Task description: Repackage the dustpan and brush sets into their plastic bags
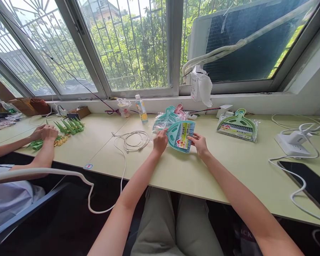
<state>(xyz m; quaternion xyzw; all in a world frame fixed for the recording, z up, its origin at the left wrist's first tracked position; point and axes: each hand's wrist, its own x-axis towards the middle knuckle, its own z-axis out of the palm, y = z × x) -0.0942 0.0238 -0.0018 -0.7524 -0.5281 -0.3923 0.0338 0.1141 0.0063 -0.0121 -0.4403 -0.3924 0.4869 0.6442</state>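
Note:
My left hand (160,141) and my right hand (200,144) both grip a teal mini dustpan-and-brush set (180,135) with a colourful label, holding it just above the pale table (229,167). The left hand pinches its left edge and the right hand pinches its right edge. Right behind it lies a pile of bagged teal and pink sets (167,117).
A bagged green dustpan set (238,125) lies to the right, with a white power strip (293,142) and a dark tablet (309,185) further right. A white cable coil (133,140) and a drink bottle (141,108) sit left. A co-worker's hands (44,133) handle green pieces (69,126).

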